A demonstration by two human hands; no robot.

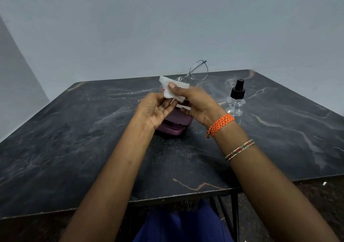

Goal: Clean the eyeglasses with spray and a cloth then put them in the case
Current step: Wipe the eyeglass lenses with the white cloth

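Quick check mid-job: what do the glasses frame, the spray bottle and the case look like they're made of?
Thin grey wire-rimmed eyeglasses: probably metal, given the slim dark rims. Small clear spray bottle with black pump top: see-through plastic, likely, with a matte black cap. Purple hard-shell glasses case: looks like smooth moulded plastic with a dull sheen, though mostly hidden.

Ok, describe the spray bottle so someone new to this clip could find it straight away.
Start at the dark marbled table and look to the right of the person's raised hands. The spray bottle stands upright there, alone, just beyond the right hand with the orange wristband. It is the only clear thing with a black pump top.
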